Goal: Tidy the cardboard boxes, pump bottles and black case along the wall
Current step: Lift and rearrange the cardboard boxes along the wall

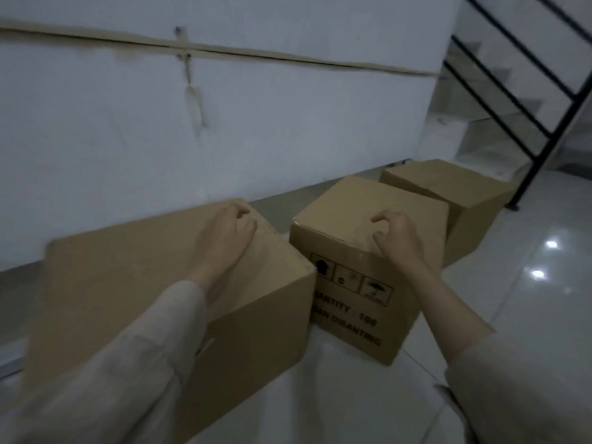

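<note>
Three brown cardboard boxes stand in a row on the floor beside the white wall. The large box [128, 283] is nearest, at the left. My left hand [226, 232] rests on its top near the far right corner, fingers loosely curled and holding nothing. A middle box [346, 213] with black printed symbols and text on its front stands to its right. My right hand [397, 235] hovers over or touches its top front edge, fingers bent and apart, nothing in them. The third box [448, 184] sits farther right. No pump bottles or black case are in view.
The white wall [224, 123] runs along the left with a cracked seam. A grey strip of floor lies between the wall and the boxes. A black metal stair railing [528, 91] and white steps stand at the far right. Glossy white tile floor [528, 299] spreads to the right.
</note>
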Action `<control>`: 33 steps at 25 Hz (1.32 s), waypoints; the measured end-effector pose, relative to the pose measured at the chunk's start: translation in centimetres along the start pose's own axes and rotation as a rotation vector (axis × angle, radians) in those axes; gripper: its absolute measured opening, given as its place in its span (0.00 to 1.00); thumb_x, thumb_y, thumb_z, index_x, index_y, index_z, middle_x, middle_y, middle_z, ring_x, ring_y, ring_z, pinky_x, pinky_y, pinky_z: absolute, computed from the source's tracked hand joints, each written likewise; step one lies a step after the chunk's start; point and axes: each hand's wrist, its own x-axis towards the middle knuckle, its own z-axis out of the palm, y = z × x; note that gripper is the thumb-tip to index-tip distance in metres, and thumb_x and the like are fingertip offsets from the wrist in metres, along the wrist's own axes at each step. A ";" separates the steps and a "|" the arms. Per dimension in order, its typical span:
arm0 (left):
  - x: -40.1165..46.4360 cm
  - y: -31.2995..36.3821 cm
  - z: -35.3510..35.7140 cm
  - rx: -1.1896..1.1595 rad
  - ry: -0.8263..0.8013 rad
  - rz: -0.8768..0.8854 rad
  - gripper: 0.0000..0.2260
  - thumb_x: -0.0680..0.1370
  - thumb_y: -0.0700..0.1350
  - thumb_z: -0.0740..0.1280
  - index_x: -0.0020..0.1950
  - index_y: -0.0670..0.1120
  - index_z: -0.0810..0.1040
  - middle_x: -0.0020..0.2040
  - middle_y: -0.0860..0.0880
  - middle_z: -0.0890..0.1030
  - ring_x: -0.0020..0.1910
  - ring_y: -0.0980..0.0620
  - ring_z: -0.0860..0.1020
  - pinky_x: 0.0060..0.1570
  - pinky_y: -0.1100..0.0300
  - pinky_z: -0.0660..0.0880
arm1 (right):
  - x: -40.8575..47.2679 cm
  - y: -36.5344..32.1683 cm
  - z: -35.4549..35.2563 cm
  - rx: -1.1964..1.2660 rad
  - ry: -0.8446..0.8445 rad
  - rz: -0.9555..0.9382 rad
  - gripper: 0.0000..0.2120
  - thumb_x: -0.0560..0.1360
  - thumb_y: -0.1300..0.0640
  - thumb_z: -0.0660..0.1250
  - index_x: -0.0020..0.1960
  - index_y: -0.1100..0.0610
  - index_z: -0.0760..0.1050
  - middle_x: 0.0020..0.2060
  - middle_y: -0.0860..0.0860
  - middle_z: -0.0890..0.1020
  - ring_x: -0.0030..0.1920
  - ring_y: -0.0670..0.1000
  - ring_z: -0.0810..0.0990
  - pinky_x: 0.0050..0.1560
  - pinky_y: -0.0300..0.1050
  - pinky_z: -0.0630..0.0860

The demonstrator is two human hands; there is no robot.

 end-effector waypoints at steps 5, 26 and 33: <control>5.7 3.5 7.4 -0.007 -0.130 0.070 0.24 0.78 0.51 0.61 0.69 0.39 0.63 0.69 0.39 0.68 0.68 0.42 0.67 0.66 0.51 0.65 | 0.6 8.0 -1.1 0.036 0.138 0.342 0.23 0.72 0.57 0.65 0.66 0.56 0.67 0.67 0.57 0.68 0.66 0.59 0.68 0.63 0.55 0.67; 13.6 19.7 4.7 -0.206 -0.138 -0.222 0.35 0.70 0.49 0.73 0.72 0.42 0.62 0.70 0.42 0.64 0.69 0.45 0.65 0.68 0.55 0.63 | 3.3 4.8 -15.2 0.936 -0.023 0.562 0.28 0.76 0.51 0.63 0.72 0.52 0.58 0.65 0.50 0.73 0.62 0.51 0.74 0.64 0.52 0.73; 15.2 23.3 -12.7 -0.216 -0.111 -0.307 0.33 0.69 0.49 0.73 0.71 0.45 0.65 0.69 0.44 0.66 0.68 0.46 0.66 0.69 0.51 0.66 | 3.5 -11.0 -22.7 0.942 -0.056 0.540 0.31 0.76 0.51 0.63 0.74 0.49 0.53 0.68 0.48 0.70 0.65 0.51 0.71 0.66 0.49 0.70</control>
